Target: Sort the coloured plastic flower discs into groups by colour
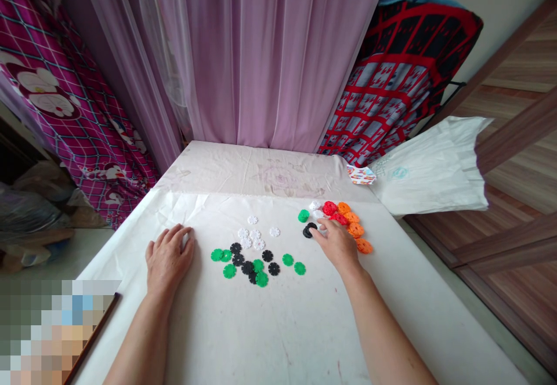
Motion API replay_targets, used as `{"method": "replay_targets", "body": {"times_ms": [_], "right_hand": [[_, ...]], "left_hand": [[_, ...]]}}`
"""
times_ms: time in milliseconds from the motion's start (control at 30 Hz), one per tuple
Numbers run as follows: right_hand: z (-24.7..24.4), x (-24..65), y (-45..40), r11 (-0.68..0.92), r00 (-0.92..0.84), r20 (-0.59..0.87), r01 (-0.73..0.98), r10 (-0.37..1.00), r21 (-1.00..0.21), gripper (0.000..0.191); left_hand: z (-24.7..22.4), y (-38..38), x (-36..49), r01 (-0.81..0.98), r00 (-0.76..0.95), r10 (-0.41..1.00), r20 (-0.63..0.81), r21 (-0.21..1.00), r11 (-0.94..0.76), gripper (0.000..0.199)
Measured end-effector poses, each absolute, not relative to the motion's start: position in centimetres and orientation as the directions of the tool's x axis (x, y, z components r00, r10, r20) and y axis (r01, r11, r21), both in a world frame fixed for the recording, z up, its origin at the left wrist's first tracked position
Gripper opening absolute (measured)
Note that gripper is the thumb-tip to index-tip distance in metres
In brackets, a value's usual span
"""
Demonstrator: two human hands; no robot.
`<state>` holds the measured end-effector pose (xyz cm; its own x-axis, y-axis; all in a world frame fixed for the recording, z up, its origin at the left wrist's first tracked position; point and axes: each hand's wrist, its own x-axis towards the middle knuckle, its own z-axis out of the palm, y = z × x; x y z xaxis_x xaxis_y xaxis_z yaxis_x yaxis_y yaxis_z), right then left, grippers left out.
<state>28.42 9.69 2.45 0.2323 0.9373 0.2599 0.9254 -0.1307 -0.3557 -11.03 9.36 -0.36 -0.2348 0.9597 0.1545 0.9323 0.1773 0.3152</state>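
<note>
My left hand (169,257) lies palm down on the left side of the table, fingers stretched forward. A small white patch shows by its thumb, too unclear to name. On the right, my right hand (337,244) has its thumb and forefinger pinched at the edge of a small pile of black notched plastic discs (310,230). Just beyond are a green disc pile (303,215), white discs (315,206), red discs (331,208) and orange discs (355,230). Between my hands lie loose white discs (244,233), black discs (238,259) and green discs (229,271).
A white cloth covers the table (261,338), with a floral strip (282,176) at the far end. A white bag (435,170) stands at the right edge beside a small patterned paper piece (361,174). Purple curtains (270,54) hang behind; a red-and-black cloth (383,83) is at right.
</note>
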Motion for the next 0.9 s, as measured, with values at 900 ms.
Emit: {"method": "replay_targets", "body": {"times_ms": [900], "right_hand": [[2.3,18.2,3.6,-0.038,-0.006,-0.112,0.920,0.994,-0.389,0.018]], "left_hand": [[0.1,9.3,-10.7,0.930,-0.243,0.957,0.156,0.319,0.184,0.042]]}}
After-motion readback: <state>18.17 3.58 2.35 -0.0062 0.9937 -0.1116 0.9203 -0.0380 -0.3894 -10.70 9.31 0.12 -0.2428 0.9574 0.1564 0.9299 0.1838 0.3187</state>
